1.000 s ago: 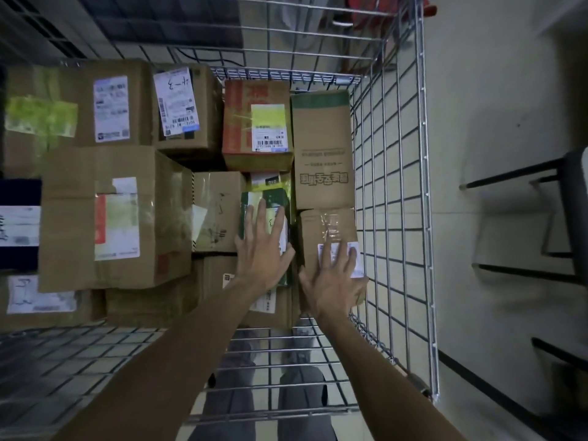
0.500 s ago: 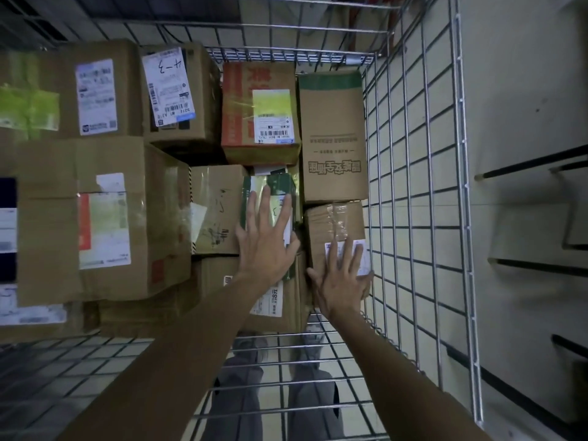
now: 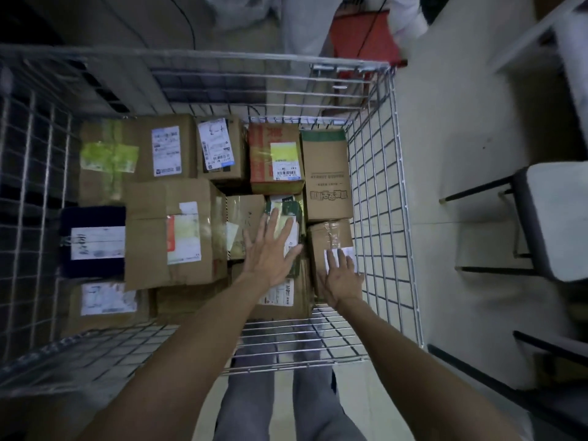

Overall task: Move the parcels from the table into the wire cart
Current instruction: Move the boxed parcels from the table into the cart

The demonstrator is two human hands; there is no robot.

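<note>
Barely shifted: our left hand (image 3: 269,254) spreads flat on the dark green packet (image 3: 288,209), our right hand (image 3: 343,279) straight-fingered on the small brown taped box (image 3: 331,235).

The single head view looks steeply down, close above the wire cart (image 3: 386,218).

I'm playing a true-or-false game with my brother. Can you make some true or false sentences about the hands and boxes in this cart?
1. The left hand and right hand lie flat on parcels in the wire cart. True.
2. The left hand grips a red box. False: it rests open on a green-wrapped parcel.
3. The right hand touches a small brown box beside the cart's right wall. True.
4. The cart holds only one parcel. False: many parcels are stacked in it.
</note>
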